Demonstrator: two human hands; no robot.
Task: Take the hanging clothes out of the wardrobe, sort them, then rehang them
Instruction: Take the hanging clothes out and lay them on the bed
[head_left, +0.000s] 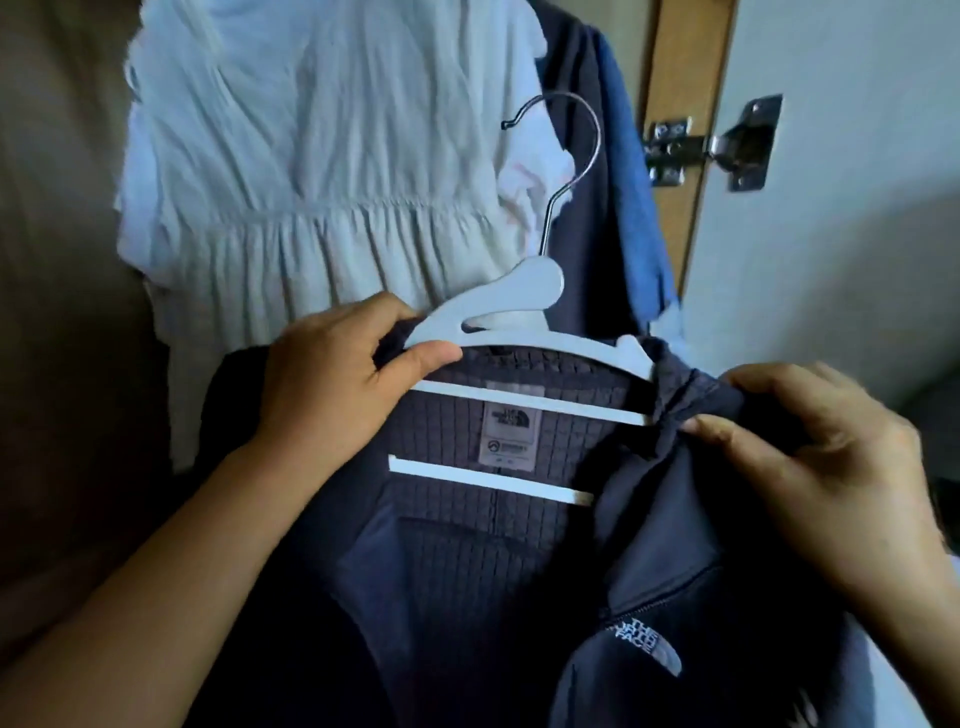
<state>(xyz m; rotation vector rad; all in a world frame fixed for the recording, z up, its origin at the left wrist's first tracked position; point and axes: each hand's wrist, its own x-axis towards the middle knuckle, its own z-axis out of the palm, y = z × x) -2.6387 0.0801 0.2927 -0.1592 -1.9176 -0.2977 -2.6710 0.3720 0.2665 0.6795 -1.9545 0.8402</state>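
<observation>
Now L hand grip pinching hanger, R hand grip on jacket collar

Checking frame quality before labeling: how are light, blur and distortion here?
Head view: dim, bluish light; dark jacket underexposed, its label barely readable; white dress soft and smeared; hanger and left hand fairly sharp; right hand slightly blurred; wide-angle bending at the edges.

Jacket on hanger, in front of dress. Left hand at 9 o'clock of the hanger, right hand at 3 o'clock. Hinge at 1 o'clock.
</observation>
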